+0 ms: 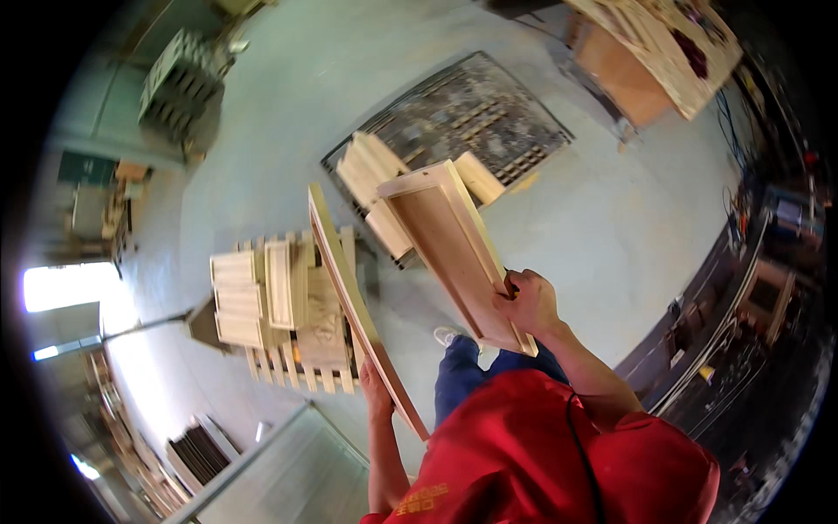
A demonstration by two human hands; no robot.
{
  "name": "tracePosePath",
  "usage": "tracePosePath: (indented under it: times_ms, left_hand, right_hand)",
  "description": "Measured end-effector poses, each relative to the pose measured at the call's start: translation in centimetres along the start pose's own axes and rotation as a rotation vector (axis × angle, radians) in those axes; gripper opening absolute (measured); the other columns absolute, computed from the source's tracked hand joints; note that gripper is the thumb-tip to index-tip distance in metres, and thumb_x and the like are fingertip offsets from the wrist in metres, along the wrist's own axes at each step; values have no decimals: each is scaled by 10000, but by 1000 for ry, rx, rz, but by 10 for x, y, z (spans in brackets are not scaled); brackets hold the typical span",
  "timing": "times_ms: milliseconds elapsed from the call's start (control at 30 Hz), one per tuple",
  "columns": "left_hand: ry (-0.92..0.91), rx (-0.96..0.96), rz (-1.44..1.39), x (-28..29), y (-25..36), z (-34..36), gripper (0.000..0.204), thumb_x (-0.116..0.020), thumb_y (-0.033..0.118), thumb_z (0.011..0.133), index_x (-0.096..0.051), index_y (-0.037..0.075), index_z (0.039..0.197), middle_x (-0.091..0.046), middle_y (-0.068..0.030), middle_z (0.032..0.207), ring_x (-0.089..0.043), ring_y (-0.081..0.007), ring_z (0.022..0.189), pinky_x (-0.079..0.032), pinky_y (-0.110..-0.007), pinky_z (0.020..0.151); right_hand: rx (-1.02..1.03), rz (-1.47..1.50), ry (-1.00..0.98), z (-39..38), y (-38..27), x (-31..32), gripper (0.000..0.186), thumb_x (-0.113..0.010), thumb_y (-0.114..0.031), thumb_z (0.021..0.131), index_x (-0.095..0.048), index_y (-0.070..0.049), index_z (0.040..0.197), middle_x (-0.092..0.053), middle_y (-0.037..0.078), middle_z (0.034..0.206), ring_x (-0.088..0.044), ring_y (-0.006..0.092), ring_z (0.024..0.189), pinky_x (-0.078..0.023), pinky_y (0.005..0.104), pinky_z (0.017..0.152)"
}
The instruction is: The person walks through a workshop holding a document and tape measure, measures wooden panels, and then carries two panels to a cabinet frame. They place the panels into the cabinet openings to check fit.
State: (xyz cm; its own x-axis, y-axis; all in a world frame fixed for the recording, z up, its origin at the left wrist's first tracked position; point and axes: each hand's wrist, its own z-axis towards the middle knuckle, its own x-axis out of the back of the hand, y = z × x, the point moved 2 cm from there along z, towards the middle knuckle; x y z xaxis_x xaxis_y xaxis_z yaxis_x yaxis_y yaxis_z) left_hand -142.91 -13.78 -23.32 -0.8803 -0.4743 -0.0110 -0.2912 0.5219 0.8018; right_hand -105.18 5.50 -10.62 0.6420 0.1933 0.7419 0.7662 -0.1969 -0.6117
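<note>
My left hand [378, 389] is closed on a long, narrow wooden panel [340, 271], held on edge and slanting up and away from me. In my right hand [529, 306] is a shallow rectangular wooden tray [436, 231] with raised rims; my fingers wrap round its near right edge. The two pieces are apart. Beyond the panel, stacked wooden boxes [236, 297] sit on a slatted pallet [336, 377]. More light wooden pieces [358, 166] lie on a dark perforated platform [489, 92] past the tray.
A wooden workbench [637, 70] stands at the upper right, dark machinery with cables [768, 297] along the right side. A gray stacked object [175, 83] is at upper left. A metal-topped table [288, 472] is beside me at lower left. My legs and a shoe [447, 335] show below.
</note>
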Motion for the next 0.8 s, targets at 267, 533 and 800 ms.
tracePosePath:
  times_ms: [267,533,800]
  left_hand:
    - [-327,-185,342,-338,52,-48,472,-447,486,1108,-628,52,1069,-656,-21,819,-620,-109,685,-508,-267,594]
    - [-457,-451,739,-702,48,-43,512,-560,445,1066,-666,-55,1054,-664,-100,908,-568,-191,836,-482,-362,764]
    - [-565,-660,769,-1020,33,14,466,-654,372,1011,-491,-18,814,-458,-113,679,-405,-221,661,-412,-407,621]
  right_hand:
    - [-192,215,242,-31,231,212,246,-719,-272,757,-643,-39,739,-621,154,705,-628,344,748,-518,464,713]
    - [-469,650,430,-14,473,398,200,-750,-148,823,-730,19,932,-699,82,763,-633,146,690,-509,337,635]
    - [-649,983,640,85,665,545,164,-777,-155,903,-731,2,904,-679,6,760,-601,79,663,-479,273,576]
